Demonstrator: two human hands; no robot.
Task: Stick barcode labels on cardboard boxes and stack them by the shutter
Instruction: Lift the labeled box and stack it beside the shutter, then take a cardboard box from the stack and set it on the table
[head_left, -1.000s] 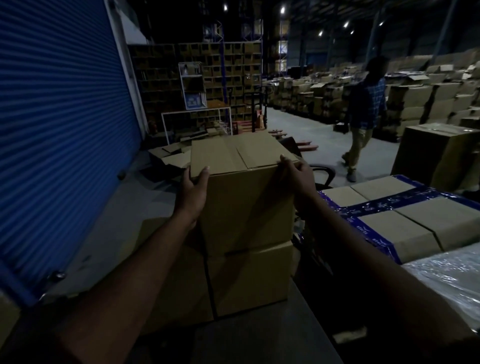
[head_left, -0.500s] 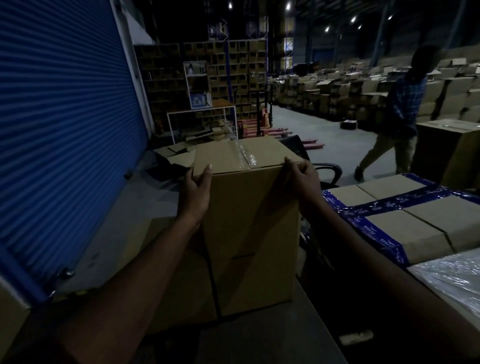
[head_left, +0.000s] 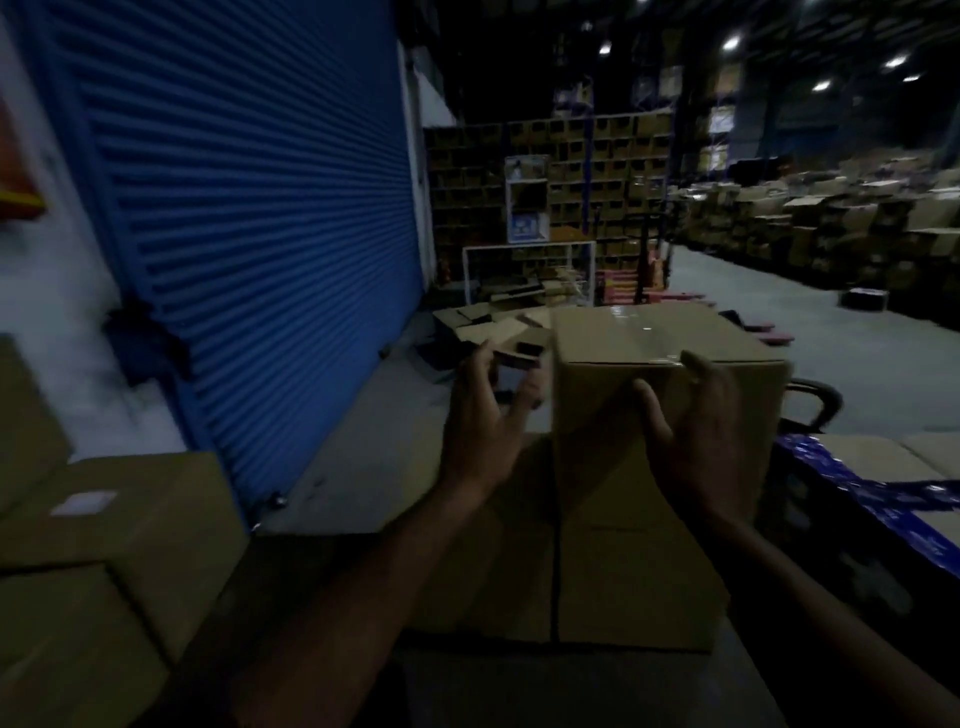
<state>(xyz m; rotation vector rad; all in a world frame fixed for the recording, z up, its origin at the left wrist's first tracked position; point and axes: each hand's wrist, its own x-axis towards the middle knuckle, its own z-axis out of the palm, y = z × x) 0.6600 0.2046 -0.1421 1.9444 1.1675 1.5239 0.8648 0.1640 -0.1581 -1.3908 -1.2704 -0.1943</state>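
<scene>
Dim warehouse aisle seen from the head camera, with a blue ribbed roller shutter (head_left: 249, 218) on the left and racks of cartons beyond. Between the two hands stands a plain brown taped cardboard box (head_left: 660, 410), set on top of another brown carton (head_left: 623, 582) in the stack by the shutter. Both grips are wide and hold nothing: the left hand (head_left: 483, 421) hangs just left of the box with fingers spread, and the right hand (head_left: 696, 441) is loosely spread in front of its near face. I judge the box stiff, fairly light and dry, with slippery tape along the top; it is best taken by its two side walls near the top edge. Half a second earlier both hands clasped the top corners; now they have let go and drawn back.
</scene>
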